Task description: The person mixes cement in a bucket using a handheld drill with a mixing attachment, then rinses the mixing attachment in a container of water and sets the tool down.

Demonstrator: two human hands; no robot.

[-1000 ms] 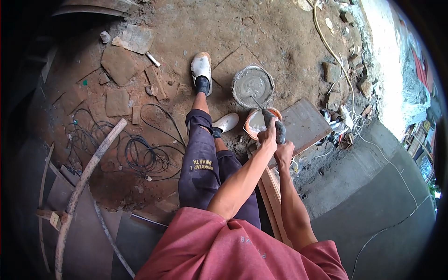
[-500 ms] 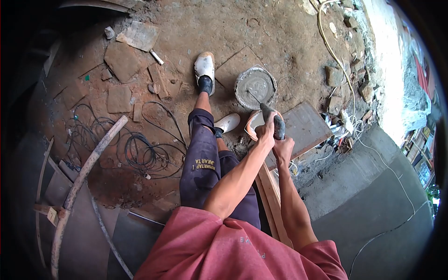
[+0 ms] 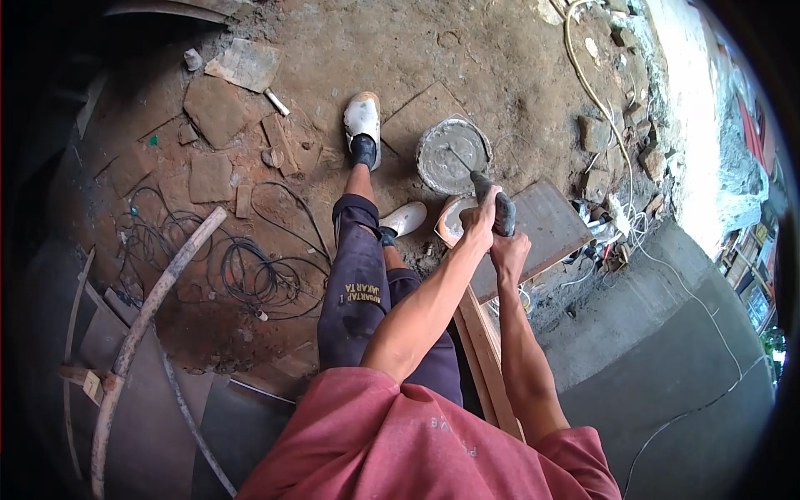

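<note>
Drill (image 3: 504,215) and rod (image 3: 461,160) have shifted forward, the rod now entering grey mix (image 3: 442,163) near the bucket's (image 3: 422,176) middle. Left grip (image 3: 481,219) and right grip (image 3: 510,247) are wrapped round the drill. Bucket stands on dirt floor (image 3: 521,92), just beyond a tub (image 3: 441,227).

"How do we find the drill (image 3: 505,213)?"
"Dark, grey-smeared, tilted, and partly hidden from us. Its thin rod (image 3: 462,160) slants down into the mix (image 3: 472,148)."
"And the mix?"
"Grey and wet-looking; it hides the rod's lower end from us."
"What of the bucket (image 3: 422,172)?"
"Round and upright, grey crusted around its rim. In our view the drill's nose overlaps the rim's near side."
</note>
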